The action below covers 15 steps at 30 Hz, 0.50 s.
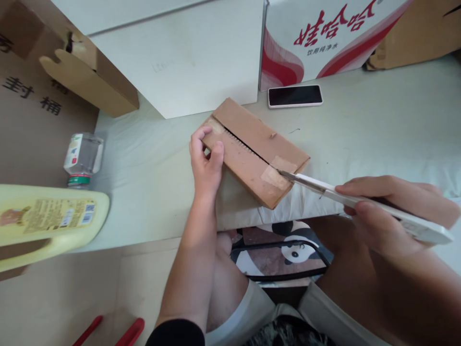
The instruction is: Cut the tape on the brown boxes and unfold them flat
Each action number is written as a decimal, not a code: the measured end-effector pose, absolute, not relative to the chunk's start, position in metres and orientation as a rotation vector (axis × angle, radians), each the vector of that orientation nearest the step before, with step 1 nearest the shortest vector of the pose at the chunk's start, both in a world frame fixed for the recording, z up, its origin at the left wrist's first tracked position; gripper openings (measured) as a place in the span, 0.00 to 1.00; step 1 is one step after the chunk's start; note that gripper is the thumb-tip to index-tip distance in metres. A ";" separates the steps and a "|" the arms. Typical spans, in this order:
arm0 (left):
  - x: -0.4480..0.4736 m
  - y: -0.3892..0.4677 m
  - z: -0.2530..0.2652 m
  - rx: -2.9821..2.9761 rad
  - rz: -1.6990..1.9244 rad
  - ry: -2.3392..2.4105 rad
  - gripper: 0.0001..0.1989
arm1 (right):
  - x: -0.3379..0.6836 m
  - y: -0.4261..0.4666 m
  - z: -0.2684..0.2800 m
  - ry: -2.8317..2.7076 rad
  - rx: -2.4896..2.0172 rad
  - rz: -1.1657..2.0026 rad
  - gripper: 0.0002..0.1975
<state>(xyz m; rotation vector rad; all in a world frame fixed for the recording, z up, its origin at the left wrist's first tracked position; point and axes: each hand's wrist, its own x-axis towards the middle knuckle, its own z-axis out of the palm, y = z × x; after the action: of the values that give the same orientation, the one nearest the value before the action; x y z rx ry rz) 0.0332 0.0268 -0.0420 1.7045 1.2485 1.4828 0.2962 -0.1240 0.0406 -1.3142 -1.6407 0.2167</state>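
Observation:
A small brown cardboard box [248,154] lies at a slant near the front edge of the cloth-covered surface. A dark slit runs along the seam of its upper face, with a patch of tape at each end. My left hand [208,158] grips the box's left end, thumb and fingers closed on it. In my right hand [392,211] is a white-handled utility knife [331,192], held with the fingers wrapped round the handle. Its blade tip touches the box at the taped right end of the seam.
A phone [295,96] lies behind the box, before a red-and-white carton [324,43] and a large white box [187,57]. On the left are a clear bottle [84,154], a yellow jug [54,216] and an open cardboard box [93,81]. Red handles [131,331] show at the lower left.

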 end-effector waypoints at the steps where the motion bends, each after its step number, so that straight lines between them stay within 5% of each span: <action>1: 0.033 0.027 -0.042 1.701 1.481 1.251 0.29 | 0.298 -0.125 0.040 -1.626 -1.313 0.222 0.07; 15: 0.029 0.029 -0.045 1.680 1.452 1.228 0.30 | 0.306 -0.131 0.043 -1.515 -1.355 0.257 0.07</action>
<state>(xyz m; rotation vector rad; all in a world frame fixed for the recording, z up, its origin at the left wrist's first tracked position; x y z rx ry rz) 0.0292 0.0288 -0.0445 1.6799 1.2275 1.4518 0.3056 -0.1305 0.0428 -1.3550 -1.5148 0.2566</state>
